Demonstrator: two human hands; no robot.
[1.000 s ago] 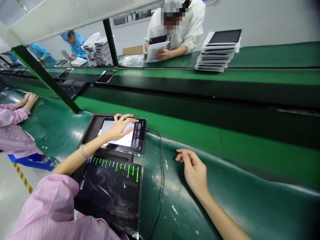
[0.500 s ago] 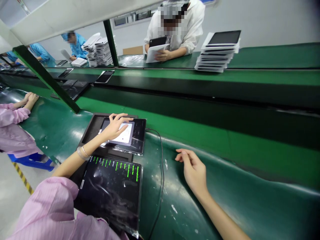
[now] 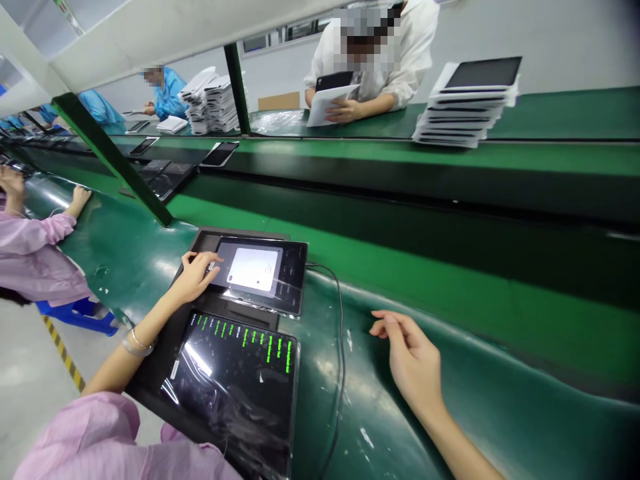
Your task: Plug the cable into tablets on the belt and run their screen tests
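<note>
My left hand point(image 3: 197, 275) is open, fingers spread over the left end of the upper tablet point(image 3: 293, 277). That tablet lies in a black tray point(image 3: 205, 240), with a white pop-up window lit on its screen. A black cable point(image 3: 342, 347) runs from its right edge. Below it lies a second tablet point(image 3: 240, 393) under clear film, showing green text lines on a black screen. To the right of the cable, my right hand point(image 3: 415, 363) hovers or rests by the green mat, fingers curled together with the thumb against them; nothing shows in it.
Across the green bench point(image 3: 500, 267), a person in white point(image 3: 375, 87) holds a tablet and a white sheet. A tablet stack point(image 3: 465, 107) stands to the right; white stacks point(image 3: 213, 103) stand left. A green post point(image 3: 110, 160) slants down at left, near a co-worker's pink sleeve point(image 3: 45, 240).
My left hand has drawn back leftward off the upper tablet's pop-up to its left end. My right hand looks much the same. The view has shifted slightly.
</note>
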